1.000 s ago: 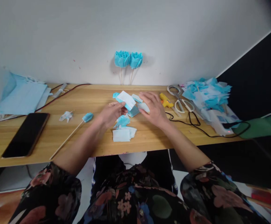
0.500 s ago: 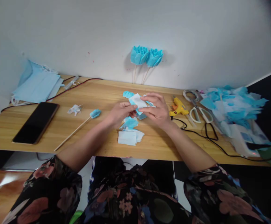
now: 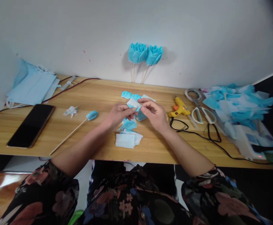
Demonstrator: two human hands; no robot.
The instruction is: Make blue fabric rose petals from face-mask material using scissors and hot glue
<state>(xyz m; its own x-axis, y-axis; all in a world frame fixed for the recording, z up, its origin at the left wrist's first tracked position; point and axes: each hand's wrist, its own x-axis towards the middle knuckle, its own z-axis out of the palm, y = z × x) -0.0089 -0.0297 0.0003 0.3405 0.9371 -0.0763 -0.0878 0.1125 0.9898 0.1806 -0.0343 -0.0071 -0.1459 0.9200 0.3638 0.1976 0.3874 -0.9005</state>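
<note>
Between my hands is a small blue and white fabric piece (image 3: 133, 104), its edge folded over. My left hand (image 3: 120, 115) pinches its lower left side. The thumb and fingers of my right hand (image 3: 154, 113) grip its right side. Behind it lies a pleated blue strip (image 3: 128, 94). Nearer to me are crumpled blue pieces (image 3: 128, 125) and flat white pieces (image 3: 125, 140). A stick with a small blue bud (image 3: 92, 115) rests to the left. Two blue flowers on sticks (image 3: 137, 53) lean against the wall.
At the left are a black phone (image 3: 32, 125), a stack of masks (image 3: 32, 87) and a white scrap (image 3: 71, 111). On the right are a yellow glue gun (image 3: 180, 107) with its cable, scissors (image 3: 197, 115) and a pile of blue and white scraps (image 3: 239, 101).
The fabric piece is now folded and looks smaller. My right fingers have closed in toward my left hand. The whole view has shifted slightly.
</note>
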